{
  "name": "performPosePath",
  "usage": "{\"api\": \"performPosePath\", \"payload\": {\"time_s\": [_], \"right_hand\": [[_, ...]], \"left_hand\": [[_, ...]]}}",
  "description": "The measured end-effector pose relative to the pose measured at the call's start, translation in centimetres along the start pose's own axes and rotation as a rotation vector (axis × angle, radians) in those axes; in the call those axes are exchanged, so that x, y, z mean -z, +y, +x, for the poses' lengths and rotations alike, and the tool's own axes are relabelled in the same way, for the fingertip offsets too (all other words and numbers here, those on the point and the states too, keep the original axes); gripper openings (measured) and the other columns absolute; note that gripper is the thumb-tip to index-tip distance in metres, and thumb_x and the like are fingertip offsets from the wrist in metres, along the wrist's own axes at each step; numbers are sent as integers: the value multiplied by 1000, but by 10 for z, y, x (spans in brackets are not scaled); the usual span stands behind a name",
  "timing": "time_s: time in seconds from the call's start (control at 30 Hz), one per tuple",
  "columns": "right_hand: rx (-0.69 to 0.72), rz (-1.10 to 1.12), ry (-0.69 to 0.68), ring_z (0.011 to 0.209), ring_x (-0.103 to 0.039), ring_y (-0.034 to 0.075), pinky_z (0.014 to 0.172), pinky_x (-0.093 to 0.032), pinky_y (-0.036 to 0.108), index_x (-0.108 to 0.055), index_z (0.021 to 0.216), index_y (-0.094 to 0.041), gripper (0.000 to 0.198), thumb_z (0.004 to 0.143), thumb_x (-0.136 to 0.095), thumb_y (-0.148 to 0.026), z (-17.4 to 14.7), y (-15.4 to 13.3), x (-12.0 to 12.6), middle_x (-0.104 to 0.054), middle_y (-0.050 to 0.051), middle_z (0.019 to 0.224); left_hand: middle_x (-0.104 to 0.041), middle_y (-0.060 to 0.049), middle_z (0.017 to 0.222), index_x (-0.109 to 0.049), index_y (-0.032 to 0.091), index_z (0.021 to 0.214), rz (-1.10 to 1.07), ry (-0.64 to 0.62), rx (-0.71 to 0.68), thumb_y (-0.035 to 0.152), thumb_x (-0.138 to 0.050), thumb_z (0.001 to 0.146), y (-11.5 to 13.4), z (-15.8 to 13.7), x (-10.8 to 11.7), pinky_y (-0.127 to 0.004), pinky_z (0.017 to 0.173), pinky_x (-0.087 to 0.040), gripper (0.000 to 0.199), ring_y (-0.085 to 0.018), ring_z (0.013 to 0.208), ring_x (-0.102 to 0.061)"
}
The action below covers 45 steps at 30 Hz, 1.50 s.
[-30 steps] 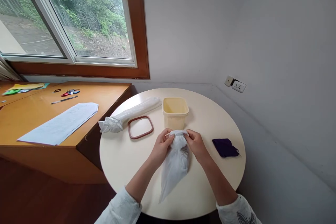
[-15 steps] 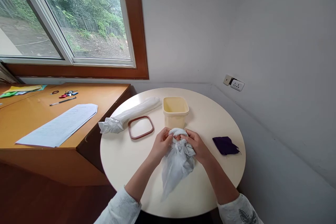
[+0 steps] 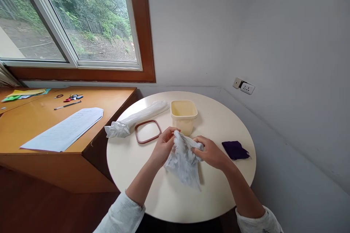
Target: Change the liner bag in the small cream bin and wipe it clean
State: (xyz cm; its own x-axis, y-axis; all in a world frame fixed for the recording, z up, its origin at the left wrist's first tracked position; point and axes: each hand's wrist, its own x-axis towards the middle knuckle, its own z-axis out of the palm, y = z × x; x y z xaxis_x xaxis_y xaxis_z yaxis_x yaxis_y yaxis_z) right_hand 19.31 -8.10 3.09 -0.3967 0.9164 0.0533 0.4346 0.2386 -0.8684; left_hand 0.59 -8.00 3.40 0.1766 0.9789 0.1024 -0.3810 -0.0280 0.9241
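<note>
A thin, crumpled white plastic bag point(image 3: 183, 165) is held up over the round table, its loose end hanging toward me. My left hand point(image 3: 163, 147) pinches the bag's gathered upper edge between thumb and fingers. On the other side, my right hand point(image 3: 210, 152) is closed around a bunched part of it. Just beyond my hands stands a pale yellow plastic tub point(image 3: 183, 123), upright with its top uncovered. Left of the tub lies a square brown-rimmed lid or frame point(image 3: 147, 141); I cannot tell whether its middle is clear or hollow.
A long rolled translucent plastic bag point(image 3: 140, 115) lies at the round table's point(image 3: 131, 174) back left. Dark purple cloth point(image 3: 235, 150) rests at the right. The wooden desk point(image 3: 109, 98) on the left holds papers point(image 3: 65, 129), a pen point(image 3: 67, 105) and keys point(image 3: 75, 97).
The bag has been turned and stretched sideways between my hands, its hanging end swinging to the right. My right hand has shifted slightly right, my left slightly up and left.
</note>
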Motion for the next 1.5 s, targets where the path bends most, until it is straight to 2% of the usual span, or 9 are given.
{"api": "performPosePath", "payload": {"time_s": [0.27, 0.43, 0.5, 0.63, 0.83, 1.03, 1.17, 1.33, 1.5], "right_hand": [[69, 186, 401, 65, -53, 14, 59, -44, 25, -56, 92, -20, 21, 75, -57, -33, 12, -6, 11, -58, 0, 77], [200, 314, 526, 75, -58, 17, 66, -48, 28, -56, 93, -20, 25, 72, -62, -30, 21, -24, 19, -60, 3, 83], [255, 340, 565, 75, -58, 16, 67, -48, 28, -56, 94, -20, 26, 71, -64, -27, 23, -35, 23, -60, 2, 83], [350, 359, 682, 71, -56, 14, 64, -47, 26, -58, 94, -22, 25, 70, -65, -24, 22, -54, 40, -58, 0, 79], [364, 396, 812, 67, -54, 13, 57, -44, 26, -58, 92, -24, 28, 66, -67, -22, 11, -58, 72, -57, 0, 77], [325, 530, 863, 65, -53, 13, 53, -42, 26, -59, 87, -25, 29, 61, -69, -21, 3, -51, 84, -55, 0, 78], [312, 598, 830, 65, -53, 13, 53, -42, 26, -61, 88, -25, 28, 61, -69, -23, 0, -56, 87, -56, 0, 75], [351, 606, 817, 71, -56, 14, 56, -46, 27, -62, 95, -28, 30, 66, -67, -26, -2, -60, 93, -58, 1, 81], [396, 650, 828, 90, -59, 17, 70, -50, 30, -59, 103, -27, 33, 70, -67, -27, -2, -53, 99, -59, 3, 101]], "left_hand": [[-59, -3, 107, -53, 25, 98, -67, -136, 30, 34, -58, 81, 13, -6, 6, -27, 76, -43, 20, -19, 94, -59], [-53, -10, 117, -18, 34, 134, 85, -281, 49, 42, -61, 77, 11, -13, 2, -34, 79, -45, 72, -25, 105, -55], [-55, -9, 114, -22, 31, 133, 327, -311, 28, 36, -70, 68, 8, -15, 0, -34, 79, -46, 81, -25, 104, -54], [-60, -3, 89, -56, 20, 89, 860, -309, -16, 32, -53, 79, 6, -14, -1, -30, 71, -44, 16, -20, 82, -55], [-55, -1, 74, -51, 20, 69, 1089, -206, -168, 28, -44, 82, 33, -7, 15, -26, 61, -38, 17, -17, 67, -52], [-56, -3, 80, -56, 21, 74, 1258, -244, -251, 26, -46, 80, 78, -4, 28, -27, 64, -38, 12, -19, 73, -52], [-55, -2, 80, -54, 20, 75, 1381, -168, -306, 21, -44, 77, 111, 2, 26, -26, 63, -38, 11, -17, 71, -52], [-52, 1, 73, -52, 18, 74, 1421, 98, -633, 10, -42, 67, 151, 30, 3, -23, 60, -35, 15, -14, 68, -50], [-53, 0, 80, -54, 17, 81, 1319, 279, -819, 5, -40, 66, 152, 77, -31, -24, 68, -38, 23, -15, 76, -51]]}}
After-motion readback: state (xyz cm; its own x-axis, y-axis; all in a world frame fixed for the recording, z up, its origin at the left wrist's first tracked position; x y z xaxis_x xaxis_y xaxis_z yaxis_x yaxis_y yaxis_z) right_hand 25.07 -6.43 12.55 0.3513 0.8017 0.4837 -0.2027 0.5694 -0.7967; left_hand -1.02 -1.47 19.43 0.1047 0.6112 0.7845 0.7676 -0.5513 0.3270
